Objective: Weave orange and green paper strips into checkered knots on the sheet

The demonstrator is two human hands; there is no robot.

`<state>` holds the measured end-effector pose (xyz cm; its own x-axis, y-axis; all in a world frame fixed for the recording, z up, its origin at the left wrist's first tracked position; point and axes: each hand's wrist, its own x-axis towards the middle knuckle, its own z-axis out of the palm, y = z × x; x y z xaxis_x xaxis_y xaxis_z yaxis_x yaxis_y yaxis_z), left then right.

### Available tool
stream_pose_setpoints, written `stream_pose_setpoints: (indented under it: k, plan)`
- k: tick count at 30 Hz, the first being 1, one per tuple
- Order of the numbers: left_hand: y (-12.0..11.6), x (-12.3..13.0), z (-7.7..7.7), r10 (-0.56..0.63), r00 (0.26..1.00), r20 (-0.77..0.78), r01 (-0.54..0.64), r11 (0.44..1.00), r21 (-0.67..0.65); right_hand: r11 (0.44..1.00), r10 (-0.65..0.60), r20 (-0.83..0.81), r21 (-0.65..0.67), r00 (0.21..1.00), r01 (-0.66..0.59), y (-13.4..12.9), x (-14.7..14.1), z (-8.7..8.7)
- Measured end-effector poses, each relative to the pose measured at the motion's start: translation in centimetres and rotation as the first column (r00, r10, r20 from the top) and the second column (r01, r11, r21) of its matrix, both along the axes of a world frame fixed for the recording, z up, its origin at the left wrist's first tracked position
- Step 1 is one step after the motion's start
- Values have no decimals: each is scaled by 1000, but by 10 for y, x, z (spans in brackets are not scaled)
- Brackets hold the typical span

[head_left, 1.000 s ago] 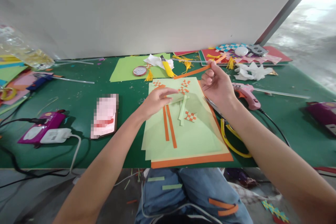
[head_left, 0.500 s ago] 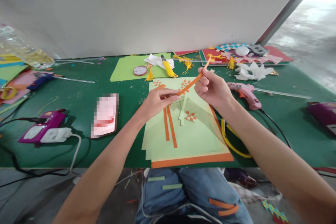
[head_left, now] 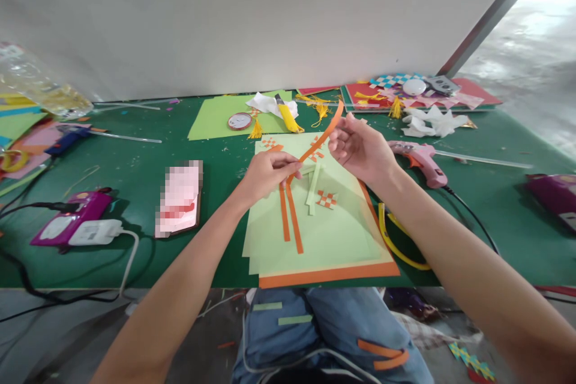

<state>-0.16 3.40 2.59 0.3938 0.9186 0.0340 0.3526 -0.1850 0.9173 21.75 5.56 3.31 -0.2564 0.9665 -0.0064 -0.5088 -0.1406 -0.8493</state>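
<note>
An orange paper strip (head_left: 322, 139) is pinched near its lower end between the thumb and fingers of my left hand (head_left: 270, 175). From there it curves up to the right, its top end free in the air. Just right of that end is my right hand (head_left: 362, 145), palm turned inward, fingers loosely bent and apart, with nothing visible in them. Pale green sheets (head_left: 342, 234) lie below both hands. On them are further orange strips (head_left: 294, 216), pale green strips (head_left: 314, 189) and a small orange-and-white woven paper piece (head_left: 326, 199), with similar pieces partly hidden behind the held strip.
A phone (head_left: 180, 198) and purple power strip (head_left: 76, 216) lie left. A pink glue gun (head_left: 427, 165) and yellow-handled scissors (head_left: 400, 246) are right. Behind are a yellow cutter (head_left: 287, 115), a tape roll (head_left: 240, 121) and tassels (head_left: 321, 113). Paper strips (head_left: 294, 319) rest on my lap.
My right hand has let go of the orange strip's upper end and shifted slightly left. The strip's free end now leans further left; my left hand still pinches it.
</note>
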Motion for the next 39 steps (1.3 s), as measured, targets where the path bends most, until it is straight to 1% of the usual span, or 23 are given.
stream_pose_setpoints:
  k: [4,7,11,13,16,20,22,25,27,29,31,33,36,39]
  plan:
    - [0,0,1,31,998,-47,-30,999,29,992,117,98,28,988,-120,-4,-3,0]
    - [-1,1,2,45,997,-63,-45,999,7,979,175,156,74,972,-188,-7,-3,-2]
    - [0,0,2,38,996,-87,-38,999,-1,974,166,158,129,973,-187,-7,-2,-4]
    - [1,0,1,65,992,-111,-63,998,18,973,163,127,141,978,-181,-6,-2,-4]
    - [3,-1,0,120,984,-134,-117,993,34,973,175,78,139,981,-185,-5,-2,-2]
    - [3,-1,0,141,982,-128,-142,990,0,979,156,119,111,981,-170,-6,-3,0]
    - [3,0,0,134,984,-116,-135,991,-6,971,188,134,122,973,-205,-6,-4,0]
    - [3,0,0,102,993,-61,-104,994,-18,939,275,157,168,949,-300,-8,-4,-4]
    - [4,0,-1,58,998,-10,-59,997,-44,917,318,195,184,928,-353,-8,-5,-7]
    - [5,0,-3,14,999,31,-12,998,-60,908,338,224,176,914,-379,-9,-7,-8]
    - [5,-1,-5,-15,998,60,19,998,-65,918,326,247,148,912,-368,-10,-10,-8]
    - [5,-1,-6,-30,997,74,35,997,-67,937,290,275,111,917,-330,-11,-12,-8]
    - [5,0,-7,-41,995,87,48,996,-72,966,216,319,68,923,-250,-12,-14,-9]
    - [3,0,-5,-45,995,94,53,995,-84,986,124,347,66,930,-156,-10,-14,-13]
